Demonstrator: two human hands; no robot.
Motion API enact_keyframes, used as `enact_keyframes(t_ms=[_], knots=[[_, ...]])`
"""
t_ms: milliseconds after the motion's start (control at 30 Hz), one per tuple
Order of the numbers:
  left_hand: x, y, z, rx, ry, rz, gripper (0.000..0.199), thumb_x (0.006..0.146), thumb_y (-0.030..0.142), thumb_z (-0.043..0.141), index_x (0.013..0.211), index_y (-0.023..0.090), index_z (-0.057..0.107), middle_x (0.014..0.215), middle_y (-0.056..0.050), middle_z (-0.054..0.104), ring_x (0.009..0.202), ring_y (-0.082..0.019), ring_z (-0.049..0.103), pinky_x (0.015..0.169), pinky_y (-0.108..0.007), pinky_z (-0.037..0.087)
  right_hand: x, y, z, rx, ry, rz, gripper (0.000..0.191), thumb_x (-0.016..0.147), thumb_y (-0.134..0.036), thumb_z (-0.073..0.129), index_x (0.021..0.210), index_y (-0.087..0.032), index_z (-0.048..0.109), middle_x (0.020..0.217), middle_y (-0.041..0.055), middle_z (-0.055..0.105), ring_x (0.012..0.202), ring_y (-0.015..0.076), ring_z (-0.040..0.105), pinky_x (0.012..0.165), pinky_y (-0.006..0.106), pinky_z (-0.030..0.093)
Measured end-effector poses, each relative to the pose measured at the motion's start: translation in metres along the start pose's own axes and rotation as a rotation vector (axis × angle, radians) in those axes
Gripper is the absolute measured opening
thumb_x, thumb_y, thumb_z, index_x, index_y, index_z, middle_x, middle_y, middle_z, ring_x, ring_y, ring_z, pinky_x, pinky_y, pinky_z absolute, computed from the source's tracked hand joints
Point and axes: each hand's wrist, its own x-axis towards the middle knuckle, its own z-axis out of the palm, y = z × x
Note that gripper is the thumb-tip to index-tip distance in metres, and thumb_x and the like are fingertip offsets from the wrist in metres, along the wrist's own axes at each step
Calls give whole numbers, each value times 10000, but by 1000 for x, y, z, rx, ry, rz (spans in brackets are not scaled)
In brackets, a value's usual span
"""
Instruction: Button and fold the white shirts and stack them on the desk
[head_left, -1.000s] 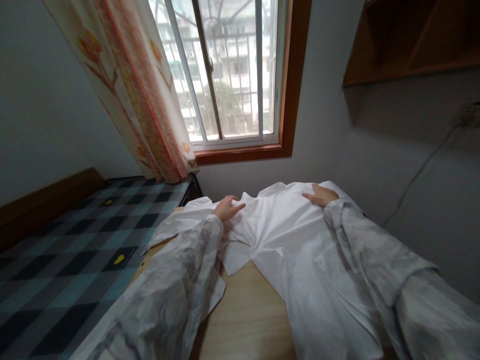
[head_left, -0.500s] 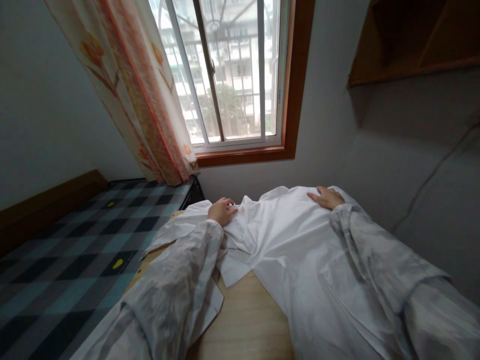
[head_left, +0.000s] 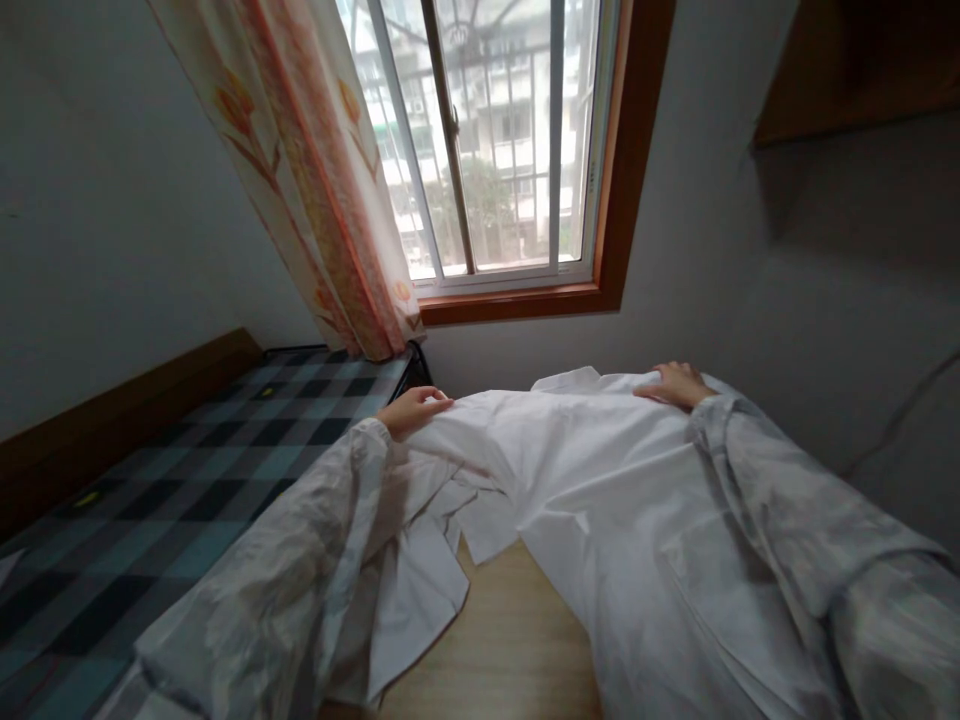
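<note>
A white coat with a seam like a pocket's on its right part is spread over a wooden board or tabletop. At its far left edge, my left hand pinches the cloth between thumb and fingers. My right hand is at the far right edge, its fingers bent over the cloth and its thumb pointing left; the fingertips are partly hidden. Between the hands the cloth is drawn fairly straight. Nearer me on the left, a loose white flap lies in folds, partly behind my left sleeve.
Bare pale wood of the tabletop shows near me. On the left is a bed with a checked cover. A flowered curtain hangs beside the window, and a wooden shelf is on the upper right wall.
My left hand has moved left to the coat's far left edge, and the cloth there is pulled straighter. My right hand stays near the far right edge. The view has turned slightly left.
</note>
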Motion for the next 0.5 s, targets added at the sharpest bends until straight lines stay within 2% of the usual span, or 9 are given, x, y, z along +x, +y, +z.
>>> enact_keyframes(t_ms=[133, 233, 367, 433, 500], knots=[[-6, 6, -10, 107, -108, -146, 571, 609, 725, 864, 701, 170, 768, 605, -11, 635, 620, -180, 570, 558, -272, 370, -8, -15, -21, -8, 192, -110, 460, 890, -497, 652, 1165, -166, 813, 1268, 180, 747, 1231, 378, 612, 1119, 477, 435], [-7, 2, -27, 78, -119, -198, 539, 555, 674, 901, 726, 174, 792, 643, -24, 689, 647, -205, 603, 562, -281, 396, -14, -21, -45, 68, 275, -193, 307, 911, -428, 598, 983, -195, 784, 1116, 144, 775, 1078, 321, 647, 992, 411, 483], [-7, -11, -65, 72, 34, -153, 538, 587, 667, 869, 806, 181, 796, 683, -16, 700, 683, -212, 622, 574, -275, 404, -13, -24, -79, 201, 222, -266, 273, 944, -466, 586, 932, -221, 707, 943, 97, 770, 853, 257, 652, 767, 343, 475], [-7, -14, -81, 141, 154, -129, 508, 637, 670, 827, 785, 188, 770, 668, -8, 673, 690, -210, 622, 580, -268, 387, -12, -26, -88, 233, 212, -268, 310, 947, -521, 611, 982, -224, 693, 953, 89, 774, 833, 254, 661, 738, 335, 467], [-5, -16, -87, 199, 276, -132, 456, 683, 647, 799, 740, 199, 736, 656, -13, 650, 714, -219, 631, 598, -269, 371, -13, -30, -89, 213, 226, -242, 344, 948, -530, 627, 1079, -217, 688, 1010, 105, 782, 878, 275, 683, 773, 349, 486]])
